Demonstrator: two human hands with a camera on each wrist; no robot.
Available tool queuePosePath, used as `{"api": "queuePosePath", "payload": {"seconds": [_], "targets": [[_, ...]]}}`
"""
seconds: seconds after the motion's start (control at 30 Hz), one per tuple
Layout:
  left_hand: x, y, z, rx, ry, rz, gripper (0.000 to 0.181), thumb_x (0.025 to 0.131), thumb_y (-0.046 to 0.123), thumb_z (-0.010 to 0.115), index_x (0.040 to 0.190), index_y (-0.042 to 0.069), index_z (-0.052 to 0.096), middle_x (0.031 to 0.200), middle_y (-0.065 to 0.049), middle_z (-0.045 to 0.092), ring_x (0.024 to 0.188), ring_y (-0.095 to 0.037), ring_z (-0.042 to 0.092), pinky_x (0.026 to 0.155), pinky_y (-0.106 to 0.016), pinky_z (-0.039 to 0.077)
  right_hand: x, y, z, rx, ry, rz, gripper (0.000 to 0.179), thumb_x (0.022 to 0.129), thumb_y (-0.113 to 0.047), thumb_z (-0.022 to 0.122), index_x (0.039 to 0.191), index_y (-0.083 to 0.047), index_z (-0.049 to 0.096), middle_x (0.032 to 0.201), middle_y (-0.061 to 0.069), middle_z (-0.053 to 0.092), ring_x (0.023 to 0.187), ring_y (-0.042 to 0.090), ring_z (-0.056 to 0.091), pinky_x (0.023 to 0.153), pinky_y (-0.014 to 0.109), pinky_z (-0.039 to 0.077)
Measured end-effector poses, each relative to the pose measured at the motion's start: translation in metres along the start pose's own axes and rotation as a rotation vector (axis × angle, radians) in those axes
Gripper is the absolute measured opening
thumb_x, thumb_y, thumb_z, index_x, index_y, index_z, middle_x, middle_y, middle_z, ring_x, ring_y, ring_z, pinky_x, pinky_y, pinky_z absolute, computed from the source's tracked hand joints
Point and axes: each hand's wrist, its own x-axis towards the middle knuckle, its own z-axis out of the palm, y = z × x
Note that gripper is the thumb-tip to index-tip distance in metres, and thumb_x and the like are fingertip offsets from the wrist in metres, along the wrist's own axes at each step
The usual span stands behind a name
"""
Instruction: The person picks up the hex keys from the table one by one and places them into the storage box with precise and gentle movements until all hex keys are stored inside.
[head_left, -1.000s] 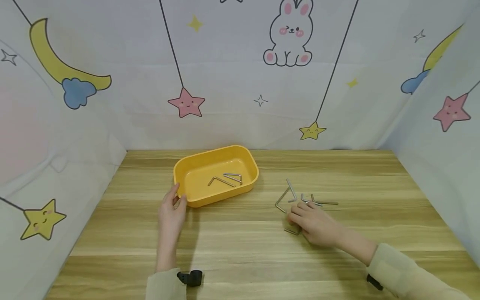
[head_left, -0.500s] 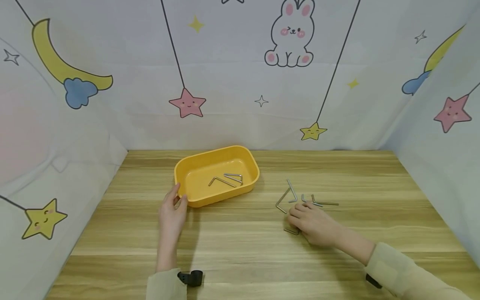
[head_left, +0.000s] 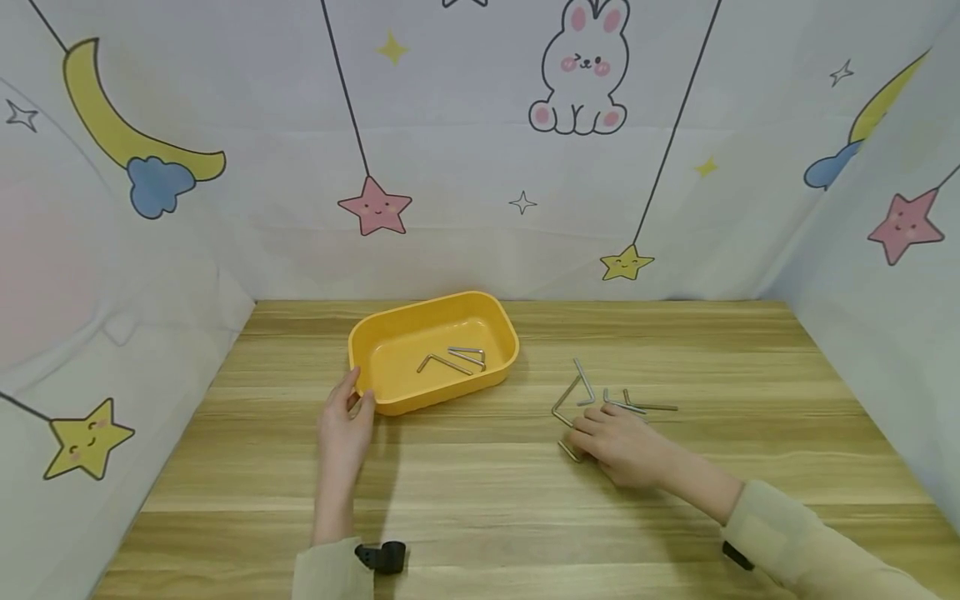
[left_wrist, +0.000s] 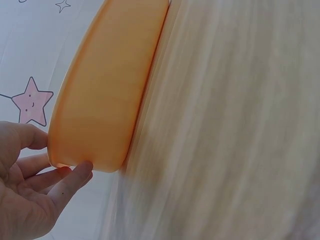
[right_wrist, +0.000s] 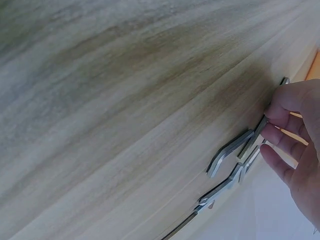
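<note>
My left hand (head_left: 345, 425) holds the near left corner of a yellow plastic tray (head_left: 420, 398), thumb and fingers against its wall. Several L-shaped hex keys lie inside, among them a bronze-toned hex key (head_left: 450, 363) and a silver hex key (head_left: 467, 350). To the tray's right, my right hand (head_left: 618, 446) pinches another hex key (head_left: 567, 451) low over the table; most of it is hidden beneath the fingers. Just beyond these fingers lie a bronze hex key (head_left: 556, 408), a silver hex key (head_left: 585, 383) and others. The right wrist view shows curled fingers (right_wrist: 280, 137) at the keys.
A wood-grain table (head_left: 465, 508) bears everything. Behind it hangs a white cloth (head_left: 465, 150) printed with stars, a moon and a rabbit, and it closes off both sides too. Each wrist wears a black camera mount (head_left: 386, 557).
My right hand has shifted slightly left, and the hex key under its fingers has turned and moved a little left and away. The left hand and tray stay in place.
</note>
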Motion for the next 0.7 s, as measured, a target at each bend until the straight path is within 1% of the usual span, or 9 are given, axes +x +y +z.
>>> {"api": "queuePosePath", "payload": {"seconds": [0.17,0.27,0.4,0.57,0.7], "targets": [[-0.0001,0.0003,-0.0003,-0.003,0.0,-0.004,0.049,0.098,0.014,0.049,0.145,0.004,0.041,0.153,-0.019,0.036,0.13,-0.04,0.048,0.106,-0.044,0.047,0.0008,0.0005,0.0012,0.007,-0.018,0.002,0.023,0.078,-0.009,0.071,0.095,-0.02,0.058,0.083,-0.011,0.053,0.077,0.009,0.046,0.066,0.025,0.039],[-0.0005,0.0012,-0.0007,-0.007,-0.002,-0.004,0.049,0.098,0.015,0.049,0.145,0.004,0.041,0.153,-0.019,0.035,0.13,-0.041,0.048,0.106,-0.044,0.047,0.0008,0.0009,0.0011,0.014,-0.027,0.008,0.025,0.076,-0.006,0.069,0.094,-0.02,0.057,0.084,-0.01,0.054,0.077,0.009,0.045,0.066,0.026,0.039],[-0.0005,0.0017,-0.001,-0.014,-0.004,-0.006,0.049,0.098,0.014,0.049,0.146,0.004,0.04,0.153,-0.019,0.034,0.13,-0.041,0.047,0.106,-0.044,0.046,0.0013,0.0006,0.0014,0.016,-0.025,0.013,0.026,0.075,-0.002,0.065,0.091,-0.021,0.055,0.083,-0.01,0.053,0.076,0.009,0.044,0.066,0.027,0.04],[0.0,0.0012,-0.0006,-0.023,-0.008,-0.02,0.049,0.098,0.014,0.048,0.146,0.005,0.04,0.154,-0.018,0.034,0.131,-0.04,0.047,0.107,-0.043,0.046,0.0011,0.0008,0.0024,0.015,-0.019,0.011,0.028,0.074,0.0,0.065,0.09,-0.021,0.054,0.083,-0.011,0.051,0.076,0.009,0.044,0.066,0.027,0.04],[0.0,0.0009,-0.0004,-0.024,-0.008,-0.019,0.049,0.098,0.014,0.048,0.146,0.005,0.04,0.154,-0.018,0.034,0.131,-0.041,0.047,0.107,-0.044,0.046,0.0007,0.0012,0.0027,0.018,-0.019,0.012,0.029,0.072,0.0,0.065,0.089,-0.021,0.053,0.083,-0.011,0.051,0.077,0.009,0.044,0.065,0.027,0.039]]}}
